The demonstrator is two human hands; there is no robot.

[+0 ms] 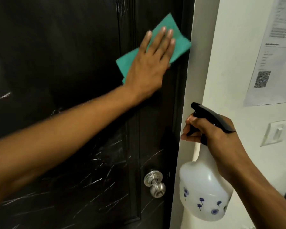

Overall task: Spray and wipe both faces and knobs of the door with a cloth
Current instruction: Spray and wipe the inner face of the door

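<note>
My left hand (149,63) presses a green cloth (155,45) flat against the dark door (56,55), fingers straight and slightly spread, near the door's edge at about one o'clock in the view. My right hand (213,138) grips the neck of a white spray bottle (203,192) at four o'clock, fingers curled round the black trigger head (210,114), just in front of the pale door frame (188,100). The silver knob (154,183) sits at six o'clock, below the cloth, amid pale scratch marks. A printed sheet (271,55) and a light switch (275,132) hang on the wall at three o'clock.
</note>
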